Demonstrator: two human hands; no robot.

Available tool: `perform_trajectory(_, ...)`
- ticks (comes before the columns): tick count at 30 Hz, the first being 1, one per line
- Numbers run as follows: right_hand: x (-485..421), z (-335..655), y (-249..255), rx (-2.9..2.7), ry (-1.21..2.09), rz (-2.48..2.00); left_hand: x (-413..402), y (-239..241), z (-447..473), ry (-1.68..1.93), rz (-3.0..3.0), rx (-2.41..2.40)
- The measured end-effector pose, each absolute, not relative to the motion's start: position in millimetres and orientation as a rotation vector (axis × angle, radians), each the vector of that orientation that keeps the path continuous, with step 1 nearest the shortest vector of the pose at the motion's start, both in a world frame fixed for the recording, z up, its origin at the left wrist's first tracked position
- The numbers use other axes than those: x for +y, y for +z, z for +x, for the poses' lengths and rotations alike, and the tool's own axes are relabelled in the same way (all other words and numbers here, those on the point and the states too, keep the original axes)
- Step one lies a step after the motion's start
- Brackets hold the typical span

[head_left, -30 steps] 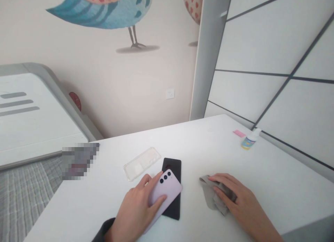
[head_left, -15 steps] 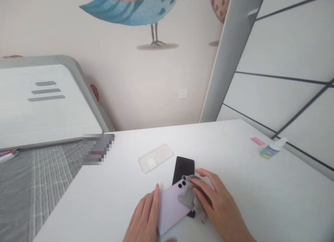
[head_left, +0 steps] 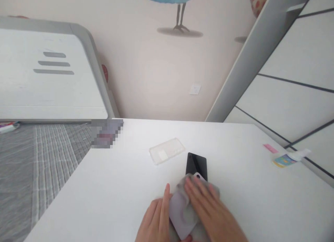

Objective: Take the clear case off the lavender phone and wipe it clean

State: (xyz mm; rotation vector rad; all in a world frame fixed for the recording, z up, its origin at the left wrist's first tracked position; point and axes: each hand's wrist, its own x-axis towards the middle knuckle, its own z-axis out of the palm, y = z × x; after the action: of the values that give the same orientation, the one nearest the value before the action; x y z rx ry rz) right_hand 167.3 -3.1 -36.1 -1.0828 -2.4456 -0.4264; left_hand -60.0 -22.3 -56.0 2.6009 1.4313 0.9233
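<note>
A lilac phone (head_left: 179, 214) lies back up at the near edge of the white table (head_left: 117, 186), partly across a black phone (head_left: 197, 162). My left hand (head_left: 153, 221) rests against the lilac phone's left side with its fingers stretched along the edge. My right hand (head_left: 208, 210) lies flat on a grey cloth (head_left: 194, 219), pressing it onto the lilac phone's back. The cloth hides most of that phone's upper end. A clear phone case (head_left: 167, 150) lies just beyond, apart from both hands.
A small bottle (head_left: 288, 158) lies on its side at the right edge, with a pink slip (head_left: 270, 148) beside it. A blurred patch sits at the table's far left corner. Left of the table is a bed with a grey checked cover (head_left: 39, 158). The wall is close behind.
My right hand has carried the grey cloth from the table at the right onto the lilac phone and now presses it there. My left hand has slid to the phone's left edge.
</note>
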Motion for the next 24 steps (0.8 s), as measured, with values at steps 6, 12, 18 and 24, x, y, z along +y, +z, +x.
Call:
perform_trajectory(6, -4.3, 161.2, -33.4, -2.490, -0.598, -1.102, -22.5, -48.5, -58.3, 0.961, 2.702, 1.515)
perform_trajectory(12, -6.7, 160.9, -33.7, -2.609, -0.689, -0.845, -21.2, -46.3, -57.8, 0.923, 2.848, 1.561)
perform_trajectory(18, -4.9, 160.3, -32.9, -2.508, -0.762, -1.009, -17.6, -46.2, -61.0, 0.926, 2.823, 1.513)
perform_trajectory(24, -13.8, 168.3, -37.2, -2.458, -0.696, -0.880, -16.1, -52.1, -66.7, 0.900, 2.897, 1.558)
